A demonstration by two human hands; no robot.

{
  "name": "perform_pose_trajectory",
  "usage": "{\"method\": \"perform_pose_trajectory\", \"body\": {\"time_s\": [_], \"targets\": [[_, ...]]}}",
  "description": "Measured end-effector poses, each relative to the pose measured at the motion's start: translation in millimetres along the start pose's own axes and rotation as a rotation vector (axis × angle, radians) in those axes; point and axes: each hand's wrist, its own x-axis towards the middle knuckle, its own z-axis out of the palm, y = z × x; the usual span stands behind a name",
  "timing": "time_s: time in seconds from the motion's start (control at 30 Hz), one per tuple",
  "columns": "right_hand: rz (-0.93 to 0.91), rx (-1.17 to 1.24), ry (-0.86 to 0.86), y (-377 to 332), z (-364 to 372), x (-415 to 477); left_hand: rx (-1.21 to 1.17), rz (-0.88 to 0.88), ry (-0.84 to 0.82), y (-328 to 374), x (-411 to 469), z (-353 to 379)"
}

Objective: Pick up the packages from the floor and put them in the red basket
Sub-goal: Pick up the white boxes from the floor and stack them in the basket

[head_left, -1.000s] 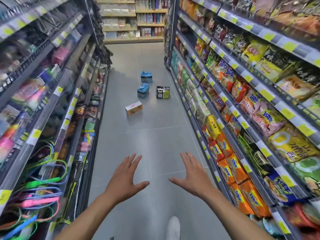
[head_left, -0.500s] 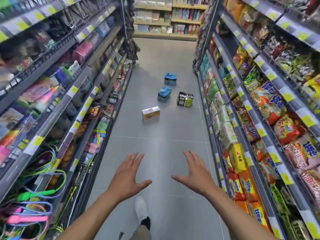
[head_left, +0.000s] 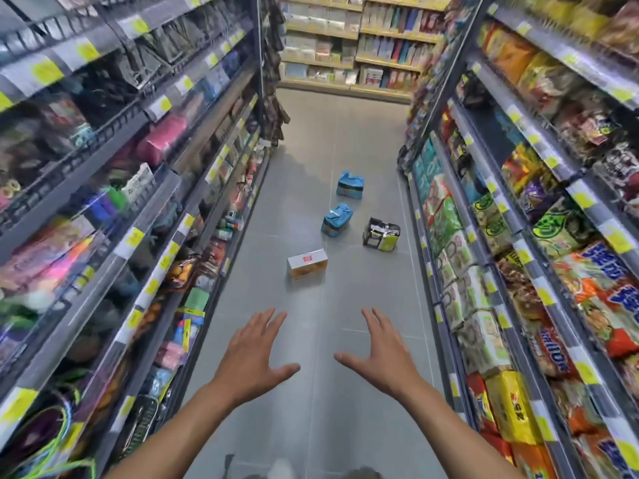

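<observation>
Left hand (head_left: 250, 359) and right hand (head_left: 383, 356) reach forward, palms down, fingers spread, holding nothing. Ahead on the grey aisle floor (head_left: 311, 392) lie an orange-and-white box (head_left: 307, 263), two blue packs (head_left: 337, 219) (head_left: 350, 183) and a black-yellow, possibly bundled, pack (head_left: 381, 234), between shelves.

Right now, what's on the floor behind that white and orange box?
Beyond it lie a near blue package, a far blue package and, to the right, a black and yellow package. Anything tight against the far side of the box is hidden.
</observation>
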Motion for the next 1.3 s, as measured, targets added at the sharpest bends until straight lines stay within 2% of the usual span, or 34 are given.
{"method": "perform_pose_trajectory", "body": {"time_s": [0.33,0.73,1.0,1.3], "targets": [[0.023,0.009,0.002,-5.3,-37.3,148.3,0.008,0.008,-0.047,-17.4,150.0,-25.5],[-0.066,-0.072,-0.085,-1.0,-103.0,387.6,0.008,-0.116,-0.006,-33.2,351.2,-71.3],[-0.117,-0.085,-0.152,-32.7,-122.7,513.3,-0.022,-0.209,-0.026,-66.2,438.4,-88.0],[-0.083,-0.077,-0.183,-68.1,-131.4,630.4,-0.032,-0.19,-0.079,-119.4,561.6,-109.9]]}}
